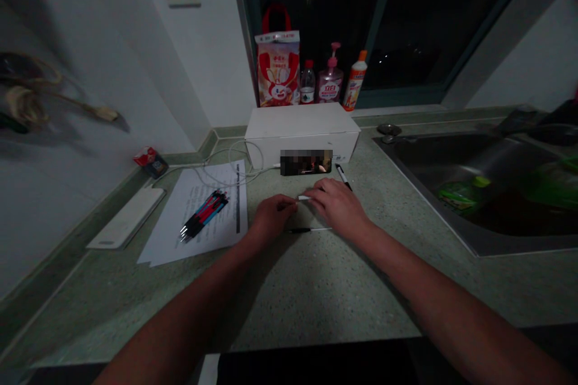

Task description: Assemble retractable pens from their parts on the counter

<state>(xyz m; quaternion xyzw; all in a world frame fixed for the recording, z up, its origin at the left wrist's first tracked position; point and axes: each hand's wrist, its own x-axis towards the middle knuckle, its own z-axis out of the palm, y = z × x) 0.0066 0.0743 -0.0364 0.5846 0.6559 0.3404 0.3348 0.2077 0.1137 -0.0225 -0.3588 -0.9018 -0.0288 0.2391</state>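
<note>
My right hand point(338, 204) is closed, its fingers pinching a small white piece point(304, 197) that looks like part of a pen. Close beside it on the left, my left hand point(274, 215) has its fingertips pressed together near the end of that piece; what they hold is too small to make out. Just below both hands, a thin black and white pen part point(302, 230) lies flat on the counter. A white and black pen point(343, 177) rests behind my right hand.
A phone point(307, 165) leans on a white box point(302, 126), with a cable point(235, 177) running left. Several pens point(205, 215) lie on printed sheets point(226, 246). Further left is a white board-like slab point(126, 219). A metal sink point(433, 192) is on the right.
</note>
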